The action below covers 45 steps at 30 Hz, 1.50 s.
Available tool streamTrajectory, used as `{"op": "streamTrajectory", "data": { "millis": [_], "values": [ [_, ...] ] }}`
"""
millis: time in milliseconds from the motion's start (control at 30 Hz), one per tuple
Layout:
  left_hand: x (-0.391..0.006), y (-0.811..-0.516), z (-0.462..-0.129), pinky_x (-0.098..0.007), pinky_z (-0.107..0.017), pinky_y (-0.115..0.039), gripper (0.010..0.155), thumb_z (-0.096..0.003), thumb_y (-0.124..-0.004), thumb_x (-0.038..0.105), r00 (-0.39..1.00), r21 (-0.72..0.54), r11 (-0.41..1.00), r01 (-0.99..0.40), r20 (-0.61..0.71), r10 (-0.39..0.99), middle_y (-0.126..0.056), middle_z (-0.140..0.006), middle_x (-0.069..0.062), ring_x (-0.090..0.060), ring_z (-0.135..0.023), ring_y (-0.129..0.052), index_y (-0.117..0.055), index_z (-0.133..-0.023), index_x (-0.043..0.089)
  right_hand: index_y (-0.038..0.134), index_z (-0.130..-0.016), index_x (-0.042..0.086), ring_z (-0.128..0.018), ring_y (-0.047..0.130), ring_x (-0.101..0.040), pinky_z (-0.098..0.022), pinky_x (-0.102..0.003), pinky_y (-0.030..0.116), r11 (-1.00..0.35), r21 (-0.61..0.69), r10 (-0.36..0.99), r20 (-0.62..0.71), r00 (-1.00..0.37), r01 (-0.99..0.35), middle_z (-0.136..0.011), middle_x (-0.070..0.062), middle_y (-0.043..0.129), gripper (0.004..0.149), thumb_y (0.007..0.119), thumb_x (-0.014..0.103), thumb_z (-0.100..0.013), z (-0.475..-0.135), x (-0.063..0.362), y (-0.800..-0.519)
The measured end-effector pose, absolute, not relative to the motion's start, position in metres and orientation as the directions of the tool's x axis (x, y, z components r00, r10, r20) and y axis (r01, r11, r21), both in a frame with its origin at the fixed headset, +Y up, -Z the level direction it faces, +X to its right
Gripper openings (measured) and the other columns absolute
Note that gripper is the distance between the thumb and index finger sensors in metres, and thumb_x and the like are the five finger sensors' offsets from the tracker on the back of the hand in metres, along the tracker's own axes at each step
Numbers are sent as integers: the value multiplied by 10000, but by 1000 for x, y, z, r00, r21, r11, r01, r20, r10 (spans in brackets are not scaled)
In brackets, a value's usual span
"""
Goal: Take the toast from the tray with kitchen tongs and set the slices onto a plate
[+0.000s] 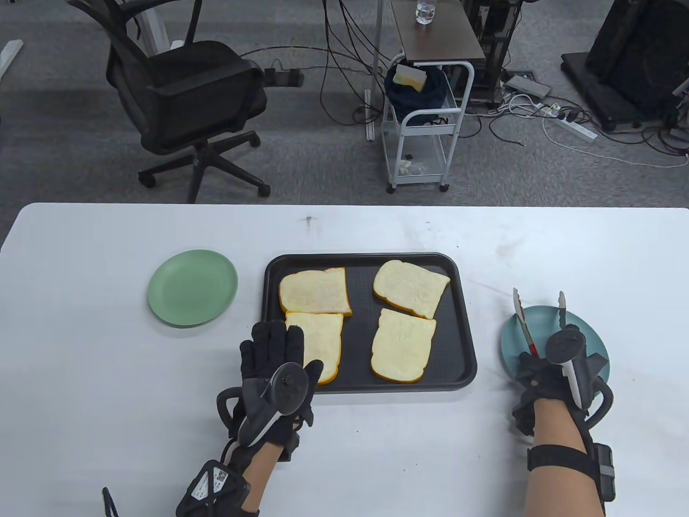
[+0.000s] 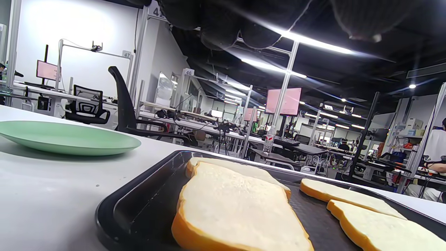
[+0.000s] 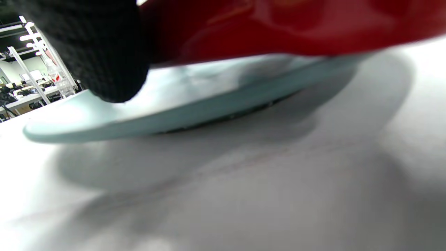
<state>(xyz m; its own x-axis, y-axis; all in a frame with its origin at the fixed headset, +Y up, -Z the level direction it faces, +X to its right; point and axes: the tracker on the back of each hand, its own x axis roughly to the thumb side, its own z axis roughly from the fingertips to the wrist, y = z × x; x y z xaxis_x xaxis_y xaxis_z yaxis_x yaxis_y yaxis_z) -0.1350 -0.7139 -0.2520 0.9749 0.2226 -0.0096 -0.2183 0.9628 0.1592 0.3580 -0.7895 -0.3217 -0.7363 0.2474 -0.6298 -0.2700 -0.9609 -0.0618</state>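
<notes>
A black tray holds several toast slices; the near-left slice lies partly under my left hand, whose straight fingers rest over the tray's near-left edge. In the left wrist view that slice fills the foreground and the fingertips hang above it. My right hand grips the red-handled metal tongs over a blue plate to the right of the tray. The tong arms are spread and point away from me, holding nothing. Close up, the red handle sits just above the blue plate's rim.
A green plate sits left of the tray, also seen as the green plate in the left wrist view. Beyond the white table's far edge are an office chair and a white cart.
</notes>
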Motion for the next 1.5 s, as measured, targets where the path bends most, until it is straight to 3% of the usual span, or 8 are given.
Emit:
{"op": "streamTrajectory", "data": {
  "millis": [233,333,433,533,667,1000,1200,1500],
  "values": [
    [-136,-714,-252,-532,-793,-390,706,-414,-615,631,974,156,963,-220,-17,225,-486,-1203,-22,-318,-1131,-410,-537,-1042,317,269,-1085,219,-904,747,-541,-636,-688,598,-936,-271,344,-573,-744,-225,-1052,-170,685,953,889,514,-424,-315,350,-758],
    [-136,-714,-252,-534,-792,-390,708,-414,-614,632,974,150,964,-219,-19,225,-485,-1203,-24,-322,-1131,-409,-537,-1043,315,296,-1085,241,-790,912,-455,-595,-629,724,-837,-427,523,-443,-728,-341,-1064,-157,665,904,855,531,-436,-308,341,-734],
    [-136,-714,-252,-535,-793,-387,709,-414,-615,631,975,148,965,-218,-21,223,-481,-1204,-24,-324,-1131,-405,-535,-1043,315,319,-1089,249,-721,940,-392,-557,-591,779,-679,-514,704,-253,-664,-524,-1082,-146,621,840,797,545,-465,-301,330,-720],
    [-136,-714,-253,-536,-793,-389,707,-414,-614,630,975,146,965,-216,-22,222,-480,-1204,-24,-324,-1130,-405,-535,-1043,317,315,-1088,237,-680,942,-376,-483,-539,832,-511,-511,830,-83,-552,-691,-1073,-154,614,844,777,573,-467,-298,316,-715],
    [-137,-716,-253,-535,-793,-389,707,-414,-615,630,975,139,967,-215,-32,221,-483,-1203,-24,-324,-1131,-406,-536,-1043,316,313,-1078,184,-587,972,-342,-397,-494,871,-379,-461,901,16,-434,-803,-1002,-197,663,936,827,614,-424,-296,293,-720],
    [-153,-730,-271,-563,-798,-440,708,-411,-618,640,969,89,976,-198,-131,209,-480,-1207,-26,-346,-1135,-434,-526,-1045,337,455,-1055,126,-461,1040,-260,-320,-446,926,-351,-313,932,-23,-362,-883,-837,-181,828,1026,884,699,-320,-305,259,-743],
    [-220,-739,-315,-570,-791,-521,745,-396,-648,675,902,21,975,-219,-377,211,-396,-1216,-39,-372,-1132,-460,-491,-1050,354,549,-1019,161,-470,1040,-277,-325,-450,923,-241,-300,970,-33,-243,-923,-843,-153,847,946,891,697,-319,-306,262,-745],
    [-342,-756,-369,-564,-742,-597,813,-386,-700,679,647,23,954,-299,-729,221,-350,-1199,-116,-403,-1070,-564,-388,-1059,345,552,-1024,167,-497,1028,-290,-345,-462,908,-187,-286,982,-22,-188,-940,-865,-155,839,942,900,685,-318,-307,267,-739]
  ]
}}
